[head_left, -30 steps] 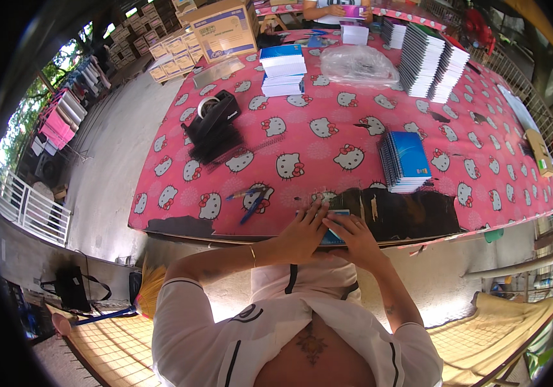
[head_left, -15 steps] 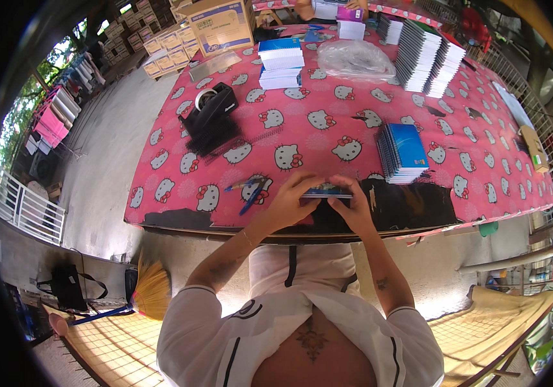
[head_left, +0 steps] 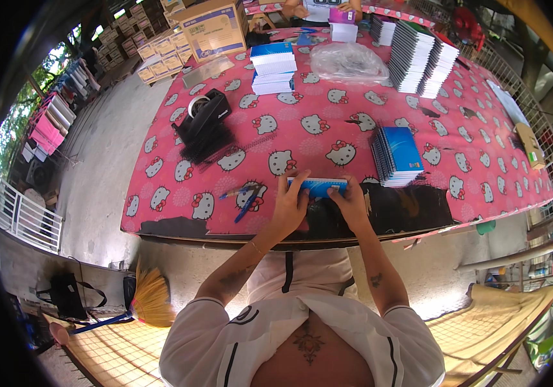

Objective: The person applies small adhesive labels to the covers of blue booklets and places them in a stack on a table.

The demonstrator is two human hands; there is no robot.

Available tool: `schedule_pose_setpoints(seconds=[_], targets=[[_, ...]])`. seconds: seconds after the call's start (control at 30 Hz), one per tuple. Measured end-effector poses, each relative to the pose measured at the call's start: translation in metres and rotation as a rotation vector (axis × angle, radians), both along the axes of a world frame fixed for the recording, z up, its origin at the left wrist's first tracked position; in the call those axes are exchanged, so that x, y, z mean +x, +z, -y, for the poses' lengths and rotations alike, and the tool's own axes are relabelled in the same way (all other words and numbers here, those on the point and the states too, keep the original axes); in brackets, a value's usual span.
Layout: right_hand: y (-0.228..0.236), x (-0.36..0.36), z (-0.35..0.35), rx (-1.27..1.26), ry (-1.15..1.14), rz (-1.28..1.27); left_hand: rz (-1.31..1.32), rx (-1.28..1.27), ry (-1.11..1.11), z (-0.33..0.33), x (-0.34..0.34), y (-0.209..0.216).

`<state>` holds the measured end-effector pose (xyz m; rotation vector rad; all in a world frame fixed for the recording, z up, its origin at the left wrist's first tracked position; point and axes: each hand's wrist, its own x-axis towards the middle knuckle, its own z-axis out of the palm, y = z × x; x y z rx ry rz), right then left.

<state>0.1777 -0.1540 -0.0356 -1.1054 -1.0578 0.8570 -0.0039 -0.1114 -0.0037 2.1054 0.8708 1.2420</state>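
Two hands hold a blue notebook over a pink counter (head_left: 354,122).
The left hand (head_left: 291,205) and right hand (head_left: 352,203) grip the blue notebook (head_left: 318,186) by its ends, beside a stack of notebooks (head_left: 396,155).

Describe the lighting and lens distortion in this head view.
Head view: even daylight, soft shadows, glare off the clear plastic bag; fisheye bends the pink table's edge, with a black rim around the picture; hands and blue booklet look sharp.
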Motion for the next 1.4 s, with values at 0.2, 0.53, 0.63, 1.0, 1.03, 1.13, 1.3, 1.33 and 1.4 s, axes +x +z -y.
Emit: schedule_pose_setpoints(seconds=[0.2, 0.53, 0.63, 1.0, 1.03, 1.13, 1.3, 1.33, 1.4], targets=[[0.008, 0.009, -0.001, -0.01, 0.06, 0.157, 0.004, -0.071, 0.002, 0.002, -0.001, -0.005], [0.035, 0.026, 0.024, 0.013, 0.049, 0.184, -0.324, 0.305, 0.346, -0.145, -0.054, 0.007], [0.017, 0.028, 0.023, -0.033, 0.025, 0.225, -0.526, 0.401, 0.32, -0.161, -0.058, -0.008], [0.018, 0.031, 0.026, -0.007, -0.054, 0.246, -0.264, 0.123, -0.059, -0.036, -0.023, 0.034], [0.021, 0.029, 0.026, -0.015, -0.053, 0.245, -0.25, 0.123, -0.034, -0.036, -0.024, 0.032], [0.025, 0.024, 0.029, -0.005, -0.053, 0.253, -0.207, 0.117, -0.006, -0.038, -0.025, 0.028], [0.023, 0.03, 0.03, 0.019, -0.021, 0.283, -0.128, 0.19, -0.111, -0.046, -0.017, 0.024], [0.022, 0.032, 0.032, 0.022, -0.016, 0.282, -0.147, 0.204, -0.151, -0.047, -0.016, 0.028], [0.025, 0.036, 0.035, -0.011, -0.001, 0.315, -0.183, 0.223, -0.238, -0.045, -0.016, 0.044]])
